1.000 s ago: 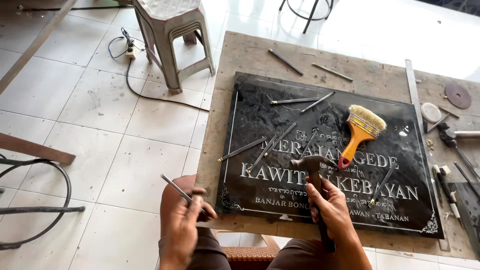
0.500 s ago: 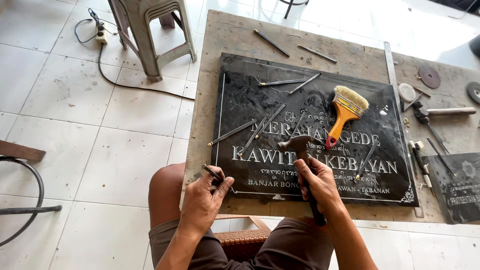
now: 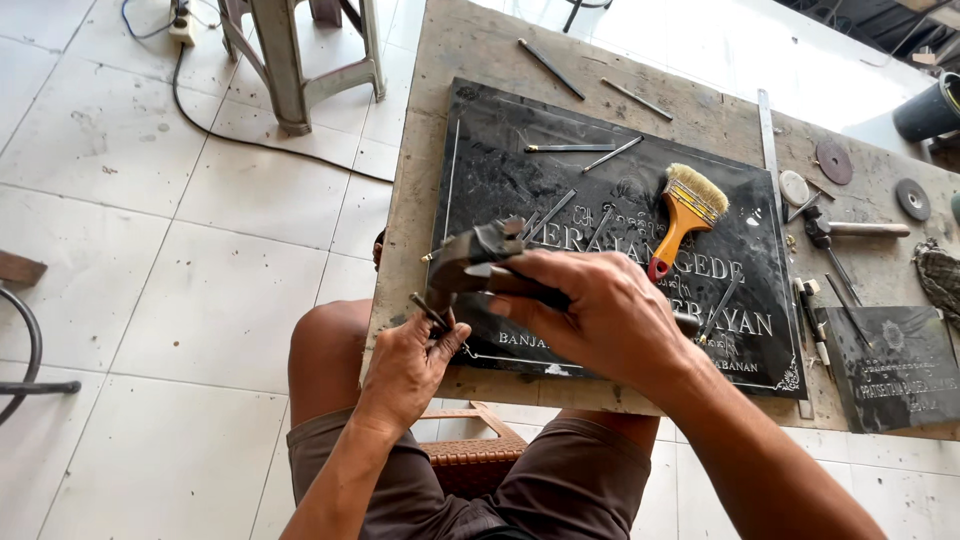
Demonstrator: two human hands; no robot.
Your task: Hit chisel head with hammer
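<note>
A thin dark metal chisel (image 3: 430,312) is pinched in the left hand (image 3: 408,365), its tip set on the near-left corner of the black engraved stone slab (image 3: 500,180). Just above it, a dark-headed metal hammer (image 3: 478,256) is gripped by the closed right hand (image 3: 600,312). Beyond the right hand, one yellow-handled bristle brush (image 3: 685,210) is laid on the slab. Far right, one dark bucket (image 3: 930,108) is seen; its contents cannot be told.

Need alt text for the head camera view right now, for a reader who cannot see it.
A seated person's right hand holds a hammer over a thin chisel gripped in the left hand, at the lower left edge of a black engraved stone plaque. A yellow-handled brush lies on the plaque.
</note>
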